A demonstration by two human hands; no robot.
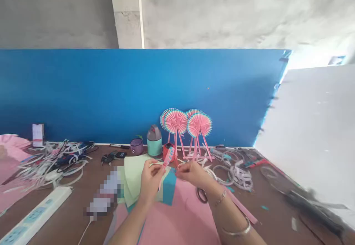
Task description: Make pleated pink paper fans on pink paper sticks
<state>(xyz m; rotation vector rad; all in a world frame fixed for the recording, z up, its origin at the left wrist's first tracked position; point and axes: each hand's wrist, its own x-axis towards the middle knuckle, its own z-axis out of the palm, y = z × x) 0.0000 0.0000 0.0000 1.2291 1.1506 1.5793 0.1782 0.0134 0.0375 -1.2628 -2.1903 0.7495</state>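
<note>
Between the thumb and fingers of my left hand (152,178) is a narrow pleated paper strip (169,157), pink with blue-and-white edging, held upright. Close by on the right, my right hand (192,173) is closed in a pinch; whatever sits at its fingertips is too small to make out. Beneath both hands lie a large pink paper sheet (180,215), a blue sheet (169,187) and pale green sheets (134,174). Several round pink pleated fans (176,122) with pink stick handles stand just beyond my hands.
A teal flask (154,141) and a purple container (136,146) stand against the blue partition (97,93). Tangled white cables (59,163) lie at left near a power strip (37,217). Rolled strips (241,174) and a pink paper strip (244,208) are at right.
</note>
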